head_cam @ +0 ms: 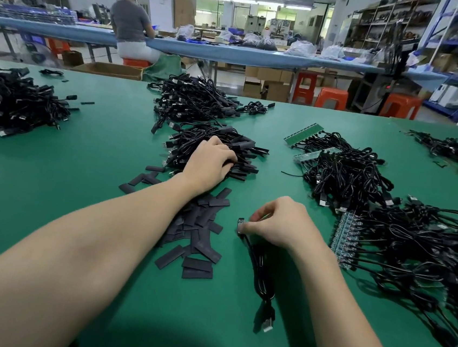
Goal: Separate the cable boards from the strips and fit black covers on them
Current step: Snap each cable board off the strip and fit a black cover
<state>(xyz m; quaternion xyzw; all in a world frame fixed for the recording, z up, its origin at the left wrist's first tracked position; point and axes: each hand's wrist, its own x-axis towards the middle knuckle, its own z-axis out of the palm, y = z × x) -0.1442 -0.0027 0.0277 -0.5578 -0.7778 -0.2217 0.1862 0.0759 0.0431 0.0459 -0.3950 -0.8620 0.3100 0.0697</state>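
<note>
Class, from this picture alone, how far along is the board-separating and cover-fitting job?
Done: covered cables lie heaped under the left hand. In hand: the right hand pinches one separated board, still bare. Left: loose black covers beside it, and many cables still joined to board strips on the right.
</note>
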